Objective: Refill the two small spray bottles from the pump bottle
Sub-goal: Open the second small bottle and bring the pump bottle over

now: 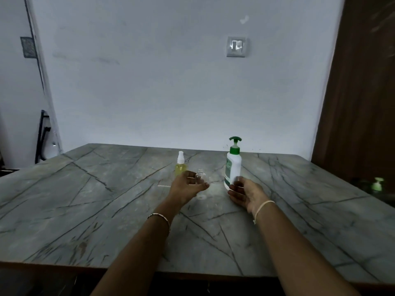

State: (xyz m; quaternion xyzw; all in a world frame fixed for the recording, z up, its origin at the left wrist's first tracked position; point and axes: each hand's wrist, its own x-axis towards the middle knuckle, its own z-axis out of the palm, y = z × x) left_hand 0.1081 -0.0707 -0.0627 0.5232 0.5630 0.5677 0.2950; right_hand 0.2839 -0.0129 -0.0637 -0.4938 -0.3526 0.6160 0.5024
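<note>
A white pump bottle with a green pump head stands upright on the marble table. To its left stands a small spray bottle with yellow liquid and a white spray top. Between them is a small clear bottle, uncapped and apparently empty, and my left hand is curled around it from the left. My right hand is just in front of the pump bottle's base, palm turned left and fingers apart, with its fingertips near or touching the bottle.
A thin white piece lies on the table left of my left hand. A small pale round thing lies below the clear bottle. A wall runs behind the table and a dark wooden panel stands at the right.
</note>
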